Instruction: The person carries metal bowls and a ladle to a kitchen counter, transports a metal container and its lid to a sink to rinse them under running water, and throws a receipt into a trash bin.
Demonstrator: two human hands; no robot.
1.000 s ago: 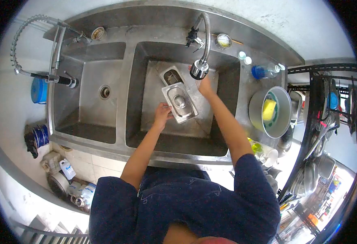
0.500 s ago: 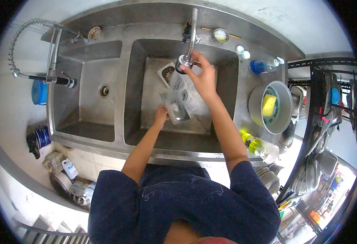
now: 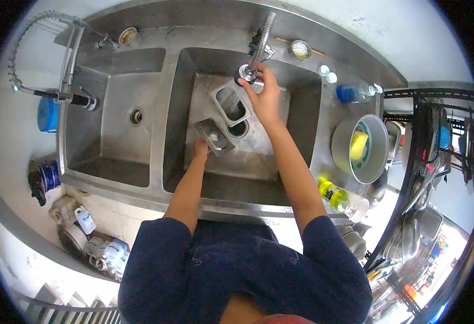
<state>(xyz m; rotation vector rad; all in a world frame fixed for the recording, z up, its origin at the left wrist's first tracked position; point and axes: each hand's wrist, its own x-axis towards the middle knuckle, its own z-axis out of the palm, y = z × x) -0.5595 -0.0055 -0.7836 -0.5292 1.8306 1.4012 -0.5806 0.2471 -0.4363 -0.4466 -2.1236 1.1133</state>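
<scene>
My left hand (image 3: 201, 148) grips the lower left edge of a metal lid (image 3: 214, 136) with a knob, tilted inside the right sink basin (image 3: 253, 170). My right hand (image 3: 264, 94) has its thumb and fingers around the flexible faucet's spray head (image 3: 246, 74). Water from the spray head runs into a small rectangular metal container (image 3: 231, 106) on the basin floor. That container stands up and to the right of the lid, next to the round drain (image 3: 238, 128).
The left basin (image 3: 126, 108) has a second spring faucet (image 3: 80, 101). On the right counter are a large pot (image 3: 360, 148) with a yellow sponge (image 3: 358, 144), a blue bottle (image 3: 350, 94) and a yellow-green bottle (image 3: 334, 195). A rack (image 3: 410, 162) stands beyond.
My right hand has risen and taken hold of the spray head. The lid in my left hand has moved left, away from the container, and the water now falls into the container.
</scene>
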